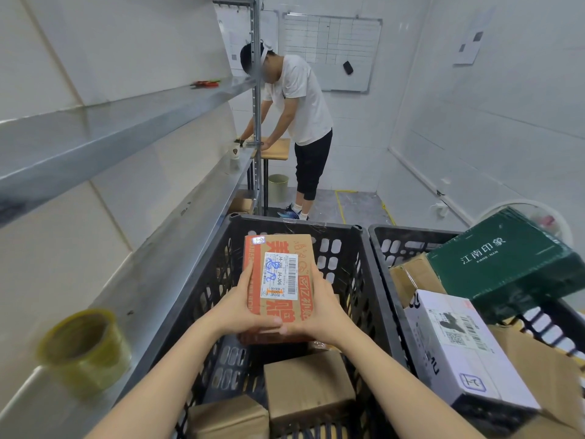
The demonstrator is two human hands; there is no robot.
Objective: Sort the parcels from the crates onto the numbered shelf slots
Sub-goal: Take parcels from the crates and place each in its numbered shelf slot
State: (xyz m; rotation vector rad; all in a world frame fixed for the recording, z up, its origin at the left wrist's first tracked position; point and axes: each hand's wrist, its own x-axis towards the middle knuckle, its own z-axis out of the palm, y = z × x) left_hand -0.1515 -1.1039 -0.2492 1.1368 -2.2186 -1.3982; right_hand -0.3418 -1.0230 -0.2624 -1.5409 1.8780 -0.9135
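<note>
One yellowish tape roll [85, 350] sits on the grey metal shelf [164, 264] at my left. My left hand [243, 308] and right hand [319, 312] each curl fingers round one orange-printed brown cardboard parcel [278, 274], held over the left black plastic crate [291, 221], where two plain brown parcels [308, 384] lie. I judge I'm reading its label; next comes finding its slot. The right black plastic crate [399, 245] holds one green box [506, 264] and one white box [459, 350].

I'm on the one head view, looking forward and down, close above left hand [243, 312] and right hand [319, 312]; crate [285, 220] under them, shelf [177, 236] off left.
</note>
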